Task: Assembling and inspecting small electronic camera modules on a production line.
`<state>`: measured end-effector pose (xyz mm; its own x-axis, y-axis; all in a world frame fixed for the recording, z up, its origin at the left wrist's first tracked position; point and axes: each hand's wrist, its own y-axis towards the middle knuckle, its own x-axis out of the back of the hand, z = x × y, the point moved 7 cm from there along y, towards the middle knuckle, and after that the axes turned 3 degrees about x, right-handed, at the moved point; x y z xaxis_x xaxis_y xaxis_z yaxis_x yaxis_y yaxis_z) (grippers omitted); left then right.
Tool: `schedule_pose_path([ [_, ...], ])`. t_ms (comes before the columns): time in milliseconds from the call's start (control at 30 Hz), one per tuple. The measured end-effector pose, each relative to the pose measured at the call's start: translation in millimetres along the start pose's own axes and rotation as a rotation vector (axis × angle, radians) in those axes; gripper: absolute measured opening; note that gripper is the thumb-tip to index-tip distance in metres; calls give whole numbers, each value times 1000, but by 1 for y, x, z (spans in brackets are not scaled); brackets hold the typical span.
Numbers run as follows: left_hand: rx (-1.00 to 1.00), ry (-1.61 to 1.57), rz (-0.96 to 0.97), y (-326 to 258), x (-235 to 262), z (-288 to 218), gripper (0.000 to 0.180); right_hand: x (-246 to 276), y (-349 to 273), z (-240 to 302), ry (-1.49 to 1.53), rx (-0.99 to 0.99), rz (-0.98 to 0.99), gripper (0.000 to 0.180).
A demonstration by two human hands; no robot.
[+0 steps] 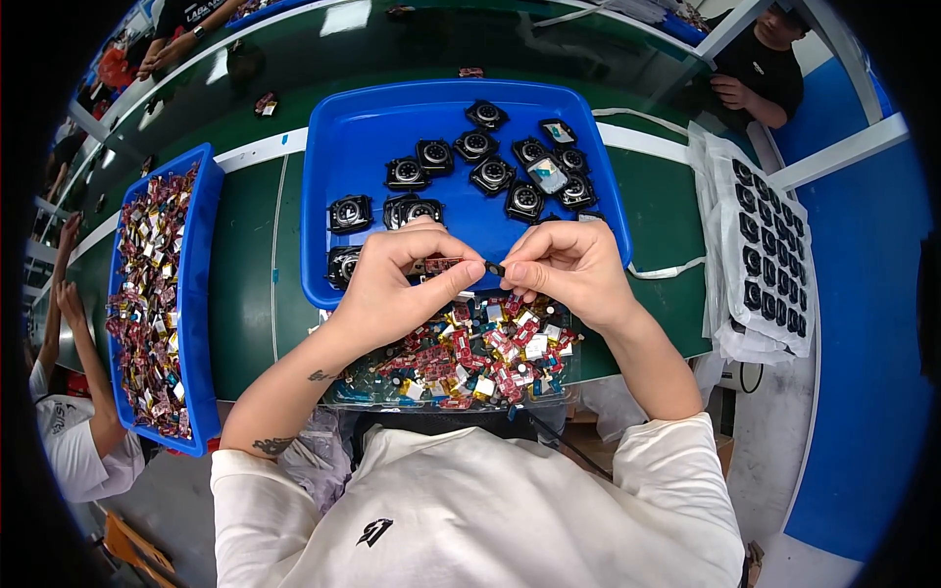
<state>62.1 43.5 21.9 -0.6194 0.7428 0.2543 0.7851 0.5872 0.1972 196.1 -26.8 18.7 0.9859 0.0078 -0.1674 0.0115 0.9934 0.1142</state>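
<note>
My left hand (402, 284) is closed, pinching a small red circuit board (441, 265) between thumb and fingers. My right hand (580, 276) grips a small black part (495, 269) at the board's end, its thumb and index finger pressed together. Both hands meet over the near edge of a blue tray (368, 137). Inside that tray lie several black watch cases (492, 174), most showing a round sensor back. Directly below my hands, a clear shallow tray is heaped with red circuit boards (461, 358) with white, yellow and black bits. Fingers partly hide both held pieces.
A long blue bin (198, 284) full of similar boards stands at the left. On the right, a white-lined stack (725, 245) carries rows of black watch parts. A green conveyor (392, 49) runs beyond the tray. A person in black (769, 73) is at the far right; others work at left.
</note>
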Motion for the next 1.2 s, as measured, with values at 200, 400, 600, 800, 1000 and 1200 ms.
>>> schedule_pose_path([
  [200,-36,-31,-31,2,0,-4,8,-6,0,2,-70,1,11,15],
  [400,-72,-50,23,1,-2,-5,9,-7,2,6,-71,59,23,14],
  [600,66,-371,-67,2,6,5,11,-9,1,34,-648,388,118,25],
  [800,147,-489,-111,-1,10,11,10,-23,3,33,-1007,454,187,31],
  [1000,122,-444,-98,2,8,10,9,35,17,41,-1517,386,-449,38],
  [1200,126,-421,-110,1,9,11,9,49,39,41,-1520,259,-292,27],
])
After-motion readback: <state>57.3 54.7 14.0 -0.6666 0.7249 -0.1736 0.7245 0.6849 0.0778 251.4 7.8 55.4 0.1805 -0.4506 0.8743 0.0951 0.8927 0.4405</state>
